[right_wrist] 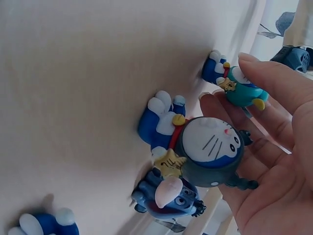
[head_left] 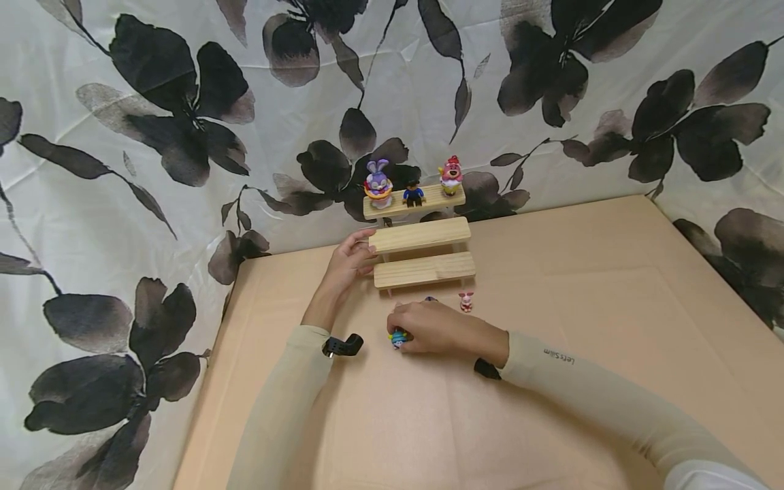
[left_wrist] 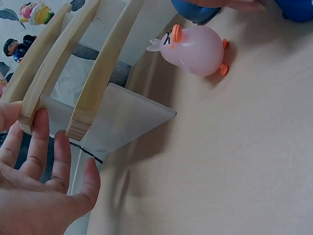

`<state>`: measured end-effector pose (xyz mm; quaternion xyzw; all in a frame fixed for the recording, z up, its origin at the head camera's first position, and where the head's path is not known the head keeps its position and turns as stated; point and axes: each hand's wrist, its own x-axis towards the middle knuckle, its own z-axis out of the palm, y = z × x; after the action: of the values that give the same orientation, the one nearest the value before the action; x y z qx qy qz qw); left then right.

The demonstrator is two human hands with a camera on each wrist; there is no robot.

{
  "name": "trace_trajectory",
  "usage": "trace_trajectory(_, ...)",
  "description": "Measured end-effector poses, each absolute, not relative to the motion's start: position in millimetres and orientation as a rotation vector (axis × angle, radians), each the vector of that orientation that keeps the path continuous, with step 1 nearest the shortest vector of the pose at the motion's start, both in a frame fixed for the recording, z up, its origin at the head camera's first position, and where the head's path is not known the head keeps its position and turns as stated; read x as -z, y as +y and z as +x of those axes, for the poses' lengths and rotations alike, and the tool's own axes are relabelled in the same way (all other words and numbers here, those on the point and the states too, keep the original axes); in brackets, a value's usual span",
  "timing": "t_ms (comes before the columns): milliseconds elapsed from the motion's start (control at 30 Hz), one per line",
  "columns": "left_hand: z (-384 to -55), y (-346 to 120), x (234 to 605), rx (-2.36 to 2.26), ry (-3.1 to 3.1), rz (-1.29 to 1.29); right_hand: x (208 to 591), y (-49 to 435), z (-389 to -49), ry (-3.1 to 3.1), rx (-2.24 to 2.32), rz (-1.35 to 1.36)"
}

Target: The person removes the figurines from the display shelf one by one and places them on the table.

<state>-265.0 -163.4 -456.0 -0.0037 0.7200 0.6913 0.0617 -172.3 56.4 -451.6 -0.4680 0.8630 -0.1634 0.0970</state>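
Observation:
At the left side of a three-tier wooden display stand (head_left: 422, 269), my left hand (head_left: 348, 264) grips the end of the middle plank (left_wrist: 36, 100). My right hand (head_left: 431, 325) pinches a teal-hooded cat figurine (right_wrist: 239, 88) between thumb and fingers, close over the table. Nearer the right wrist camera, under the palm, stands a cat figurine in a dark hood (right_wrist: 210, 147) with a gold star. Beside it is a blue donkey figurine (right_wrist: 168, 196). In the left wrist view, a round pink figurine (left_wrist: 198, 51) with orange feet stands near the stand.
On the top tier are a purple rabbit figurine (head_left: 378, 184), a small figure in dark blue (head_left: 413, 195) and a pink bear figurine (head_left: 451, 177). A small pink figurine (head_left: 466, 301) stands before the stand's right end. Flower-printed cloth (head_left: 429, 102) hangs behind the table (head_left: 582, 286).

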Motion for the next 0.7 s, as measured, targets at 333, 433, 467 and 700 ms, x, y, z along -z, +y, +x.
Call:
trace_trajectory(333,-264.7,-162.9,456.1,-2.108,2.174,-0.021,451.3,56.8,-172.9,2.561,0.435,-1.419)
trace_trajectory(433,-264.7,-162.9,455.7,-2.106,2.177,-0.013,449.9,57.6,-173.2,2.564,0.431,-1.428)
trace_trajectory(467,-264.7,-162.8,455.6,-2.106,2.178,-0.008,449.2,58.1,-173.4,2.563,0.429,-1.427)
trace_trajectory(700,-264.4,-163.2,456.2,-2.108,2.174,0.013,438.6,66.1,-177.6,2.547,0.441,-1.386)
